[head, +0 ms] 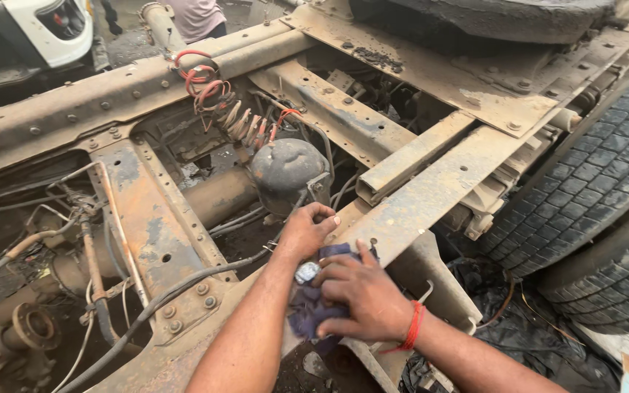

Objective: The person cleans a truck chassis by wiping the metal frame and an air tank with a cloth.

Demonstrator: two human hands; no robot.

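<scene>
My left hand [306, 231] reaches over the rusty truck frame rail [431, 191], its fingers curled on the rail's inner edge beside a dark round air chamber [285, 171]. My right hand [362, 295], with a red thread on the wrist, presses a dark blue rag [313, 309] against the rail. A small shiny round metal part [306, 272] sits between the two hands, touching the rag. Whether either hand grips that part I cannot tell.
A large truck tyre [595, 196] stands at the right. Red and pale coiled air hoses [220, 105] hang from the far rail [96, 94]. A cross member [158, 225], a drive shaft [216, 196] and loose cables lie below. A person stands at the top, beside a white vehicle [38, 25].
</scene>
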